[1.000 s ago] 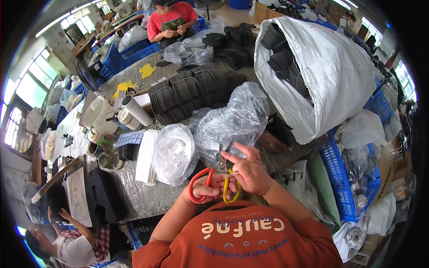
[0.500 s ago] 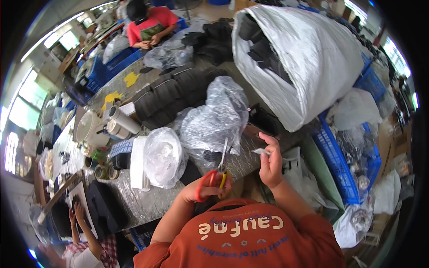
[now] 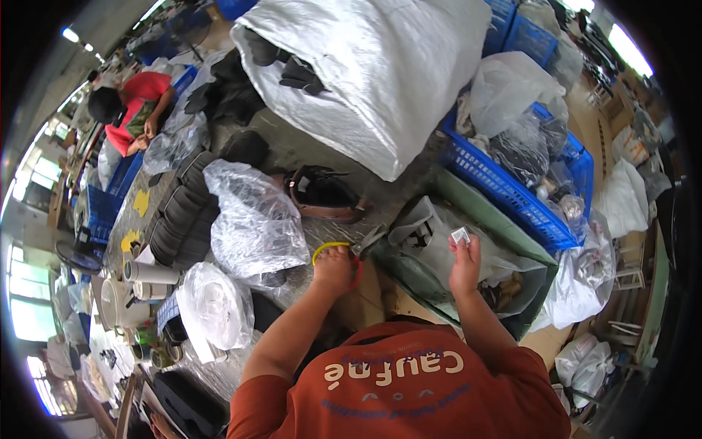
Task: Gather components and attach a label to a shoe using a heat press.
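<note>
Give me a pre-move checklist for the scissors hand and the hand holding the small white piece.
1. Left hand has a grip on the scissors: ok.
2. Scissor blades shut: cannot tell.
3. Right hand pinches the small white tag: ok.
4. Hands apart, blades clear of right fingers: ok.
5. Right hand over the green bin: ok.
6. Clear plastic bag away from blades: ok.
</note>
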A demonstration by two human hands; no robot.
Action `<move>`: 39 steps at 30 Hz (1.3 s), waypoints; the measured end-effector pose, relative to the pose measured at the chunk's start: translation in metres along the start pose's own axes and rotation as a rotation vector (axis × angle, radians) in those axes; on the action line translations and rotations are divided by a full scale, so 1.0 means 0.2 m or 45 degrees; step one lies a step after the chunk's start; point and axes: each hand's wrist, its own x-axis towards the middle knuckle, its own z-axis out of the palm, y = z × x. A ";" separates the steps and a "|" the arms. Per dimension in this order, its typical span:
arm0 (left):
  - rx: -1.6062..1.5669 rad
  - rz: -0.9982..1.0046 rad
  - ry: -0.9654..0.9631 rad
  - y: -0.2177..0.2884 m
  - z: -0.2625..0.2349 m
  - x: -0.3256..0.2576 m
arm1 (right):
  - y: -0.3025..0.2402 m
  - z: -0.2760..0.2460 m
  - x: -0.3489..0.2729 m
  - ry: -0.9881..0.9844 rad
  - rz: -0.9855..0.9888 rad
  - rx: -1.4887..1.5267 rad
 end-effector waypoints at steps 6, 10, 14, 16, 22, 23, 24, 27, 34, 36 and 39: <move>-0.133 0.035 0.112 -0.03 0.06 0.05 | -0.03 -0.15 0.04 0.075 0.036 0.018; -0.035 0.001 0.036 -0.02 -0.07 0.06 | -0.06 -0.12 0.06 0.036 -0.016 0.015; 0.001 -0.107 -0.167 -0.05 0.01 -0.01 | -0.02 -0.06 0.00 -0.053 0.045 0.112; -0.159 0.165 -0.267 -0.10 0.06 -0.01 | 0.03 -0.01 -0.02 -0.227 0.031 0.166; -0.669 -0.143 0.172 0.17 -0.26 -0.26 | -0.12 0.21 -0.07 -0.591 0.785 0.867; -0.649 -0.131 0.287 0.17 -0.29 -0.28 | -0.14 0.28 -0.05 -0.697 0.859 0.968; -0.634 -0.023 0.517 0.16 -0.28 -0.27 | -0.18 0.35 -0.04 -0.800 0.943 1.066; -0.370 0.084 0.783 0.08 -0.31 -0.24 | -0.32 0.53 -0.02 -1.081 0.912 1.208; -0.158 0.006 0.960 -0.04 -0.40 -0.31 | -0.37 0.71 -0.01 -1.298 1.015 1.283; -0.177 -0.025 0.953 -0.06 -0.38 -0.34 | -0.35 0.72 0.00 -1.357 0.993 1.306; -0.186 -0.057 0.938 -0.09 -0.35 -0.40 | -0.40 0.72 0.00 -1.365 0.996 1.312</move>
